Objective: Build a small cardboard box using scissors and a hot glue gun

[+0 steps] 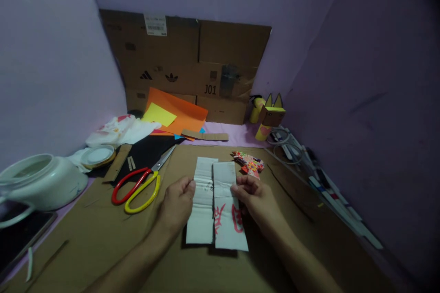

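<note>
I have the left hand [178, 198] pinched shut on a pale cardboard strip's [200, 219] left edge, and the right hand [256, 196] pinched on the red-marked strip's [225, 176] right edge. Both strips sit side by side at centre; I judge them already cut, with no join visible. Left lie scissors [153, 172], unheld; far right, patterned paper [250, 164]. What remains, I cannot tell.

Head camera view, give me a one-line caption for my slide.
Left hand and right hand hold two white strips side by side, scissors lying to the left.
</note>
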Tool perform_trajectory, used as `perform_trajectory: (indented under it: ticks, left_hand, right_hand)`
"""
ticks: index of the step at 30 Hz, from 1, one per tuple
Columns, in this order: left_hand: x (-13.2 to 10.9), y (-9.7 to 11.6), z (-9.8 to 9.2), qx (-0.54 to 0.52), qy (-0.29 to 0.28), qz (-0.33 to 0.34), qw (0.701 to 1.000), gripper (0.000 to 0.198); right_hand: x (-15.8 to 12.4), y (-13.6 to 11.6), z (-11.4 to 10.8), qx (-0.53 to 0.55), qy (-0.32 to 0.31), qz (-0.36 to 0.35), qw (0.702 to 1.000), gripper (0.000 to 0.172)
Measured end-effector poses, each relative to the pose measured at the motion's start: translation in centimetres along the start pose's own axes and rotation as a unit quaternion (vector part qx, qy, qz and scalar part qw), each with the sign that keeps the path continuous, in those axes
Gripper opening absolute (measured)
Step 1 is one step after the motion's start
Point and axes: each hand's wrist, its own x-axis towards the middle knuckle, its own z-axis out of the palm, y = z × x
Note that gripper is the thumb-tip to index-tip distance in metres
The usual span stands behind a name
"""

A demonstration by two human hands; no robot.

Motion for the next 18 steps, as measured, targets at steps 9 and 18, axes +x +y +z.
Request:
perform_trajectory:
  ticks: [9, 18]
  left_hand:
    - [0.1, 1.7, -2.1, 0.138, 0.076, 0.092, 0.983, 0.025]
    - [-2.5, 2.6, -0.8, 0.003, -0.136, 0.055, 0.989, 0.029]
  right_hand:
    - [0.4, 0.5, -0.6, -0.064, 0.046, -0.095, 0.992, 0.020]
    - [-2.2, -0.8, 0.5, 0.014, -0.148, -0.109, 0.983, 0.024]
